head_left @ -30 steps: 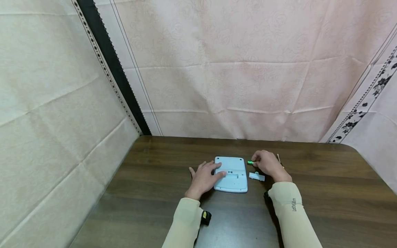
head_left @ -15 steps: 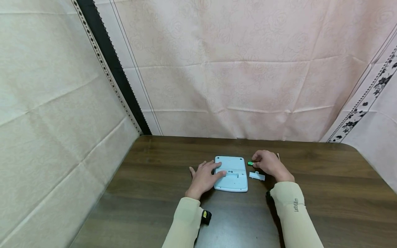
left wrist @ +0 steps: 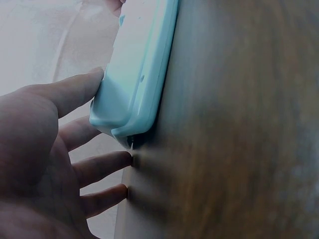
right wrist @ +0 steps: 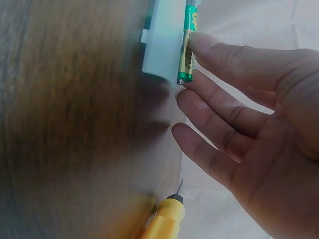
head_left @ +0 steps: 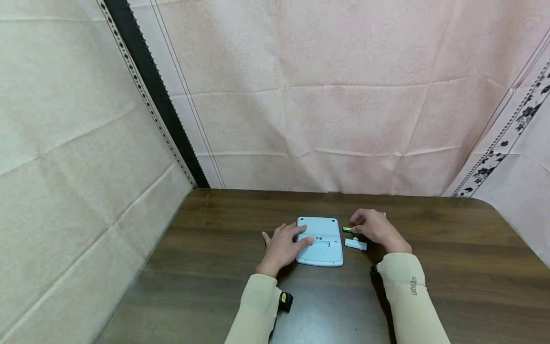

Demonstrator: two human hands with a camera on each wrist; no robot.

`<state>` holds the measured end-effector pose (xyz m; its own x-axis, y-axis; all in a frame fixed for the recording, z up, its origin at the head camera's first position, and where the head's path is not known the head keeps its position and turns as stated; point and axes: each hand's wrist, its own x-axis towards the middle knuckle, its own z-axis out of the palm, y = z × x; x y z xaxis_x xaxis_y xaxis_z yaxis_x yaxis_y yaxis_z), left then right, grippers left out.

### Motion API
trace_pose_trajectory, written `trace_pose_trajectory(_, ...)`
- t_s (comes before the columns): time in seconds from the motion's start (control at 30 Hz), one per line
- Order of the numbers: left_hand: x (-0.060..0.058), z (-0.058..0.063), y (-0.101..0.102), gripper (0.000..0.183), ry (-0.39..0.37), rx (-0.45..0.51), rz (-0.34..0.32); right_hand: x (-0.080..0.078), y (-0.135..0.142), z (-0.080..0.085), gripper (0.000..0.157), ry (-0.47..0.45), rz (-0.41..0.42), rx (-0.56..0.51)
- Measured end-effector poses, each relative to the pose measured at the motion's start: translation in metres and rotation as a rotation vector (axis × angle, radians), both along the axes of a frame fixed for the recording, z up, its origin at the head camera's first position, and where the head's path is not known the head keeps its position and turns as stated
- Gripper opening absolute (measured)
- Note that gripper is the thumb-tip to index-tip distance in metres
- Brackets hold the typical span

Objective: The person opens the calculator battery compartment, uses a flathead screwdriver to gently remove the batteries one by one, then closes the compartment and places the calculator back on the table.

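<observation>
A light blue, flat calculator-like device [head_left: 322, 255] lies on the table with its back up and a slot in the middle. My left hand [head_left: 281, 248] rests on its left side, thumb and index finger spread over the back; the other fingers reach down to the table in the left wrist view. To the right of the device, my right hand [head_left: 375, 230] pinches a green and gold battery [right wrist: 187, 52] between thumb and index finger. The index fingertip is hidden behind the battery. Just below that hand lies a small light blue battery cover [head_left: 355, 244].
A yellow-handled screwdriver [right wrist: 167, 219] lies beyond the right hand, mostly hidden from the head view. The brown wooden table [head_left: 223, 267] ends at a pale cloth backdrop [head_left: 343, 119] at the back, with another cloth [head_left: 86, 191] on the left.
My right hand has shifted slightly toward me and to the right, and the battery has come slightly nearer the cover. The left hand and the device have not visibly moved.
</observation>
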<state>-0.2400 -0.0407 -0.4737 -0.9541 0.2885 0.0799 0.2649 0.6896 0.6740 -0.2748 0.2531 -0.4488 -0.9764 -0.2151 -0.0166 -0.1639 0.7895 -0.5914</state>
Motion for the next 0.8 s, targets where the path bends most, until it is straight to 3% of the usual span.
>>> trace_pose_trajectory(0.6,-0.001,-0.002,0.001,0.055,-0.006,-0.005,0.004,0.019,0.009,0.006,0.024,-0.003,-0.044,-0.042)
trace_pose_trajectory(0.8,-0.001,-0.003,0.001,0.055,-0.009,-0.007,0.005,0.026,0.013,0.006,0.019,0.014,-0.069,-0.048)
